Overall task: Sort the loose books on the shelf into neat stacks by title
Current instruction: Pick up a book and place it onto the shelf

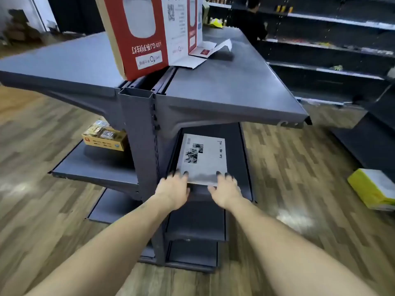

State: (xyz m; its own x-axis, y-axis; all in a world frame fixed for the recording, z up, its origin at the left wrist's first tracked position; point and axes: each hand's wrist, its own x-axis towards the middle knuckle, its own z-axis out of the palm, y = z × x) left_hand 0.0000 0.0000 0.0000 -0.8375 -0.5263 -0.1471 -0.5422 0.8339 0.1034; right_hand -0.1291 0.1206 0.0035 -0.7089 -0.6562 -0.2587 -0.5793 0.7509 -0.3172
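Observation:
A pale grey book point(205, 159) with small black-and-white photos and sparse black lettering lies flat on the second shelf point(241, 165) of a dark grey metal rack. Whether more books lie under it I cannot tell. My left hand point(174, 186) holds its near left corner, fingertips on the cover and thumb below the edge. My right hand point(226, 189) holds the near right corner the same way. Both arms reach forward from the bottom of the view.
The rack's top shelf point(224, 90) overhangs the book and carries a red and white cardboard box point(145, 33). A yellow carton of packets point(104, 135) sits on the left-side shelf. A yellow and white package point(376, 189) lies on the wooden floor. A person point(254, 20) stands by far shelving.

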